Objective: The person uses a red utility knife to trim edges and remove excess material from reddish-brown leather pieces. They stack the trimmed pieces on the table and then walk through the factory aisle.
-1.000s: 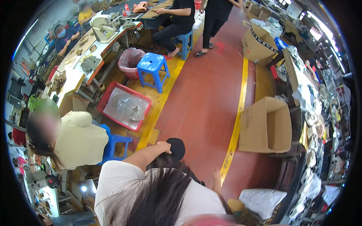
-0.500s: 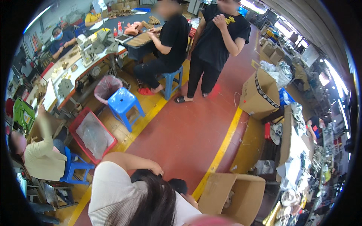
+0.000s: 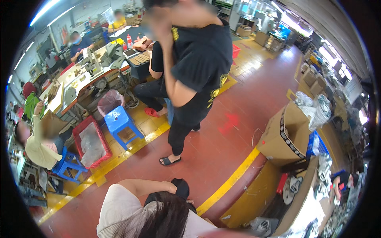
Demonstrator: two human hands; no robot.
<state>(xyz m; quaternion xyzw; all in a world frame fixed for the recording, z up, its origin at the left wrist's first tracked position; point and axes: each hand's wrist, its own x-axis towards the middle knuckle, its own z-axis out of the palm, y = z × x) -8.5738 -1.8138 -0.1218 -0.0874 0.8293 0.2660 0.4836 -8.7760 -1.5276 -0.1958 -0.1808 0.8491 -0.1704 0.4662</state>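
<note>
My left arm is bent across the lower part of the head view in a light short sleeve (image 3: 119, 202), and long dark hair (image 3: 166, 218) hangs over much of my front. My left hand (image 3: 171, 187) is beside a rounded black shape (image 3: 181, 188); whether it holds that shape or only passes in front of it I cannot tell. Only a small part of my right hand (image 3: 190, 201) shows, just below the same black shape. Its fingers are hidden. Close ahead stands a person in a black T-shirt (image 3: 200, 51), one hand raised toward the face.
Left of the yellow floor line (image 3: 107, 170) are a blue stool (image 3: 120, 119), a red crate (image 3: 106, 152) and a seated person in a pale jacket (image 3: 41, 152). Sewing tables (image 3: 85, 81) run behind. On the right is a big cardboard box (image 3: 281, 137), with shelving (image 3: 287, 222) nearer.
The standing person in black is much closer, farther left in view and turned sideways. The open carton at lower right has left the view. My left hand appears slightly farther right and lower.
</note>
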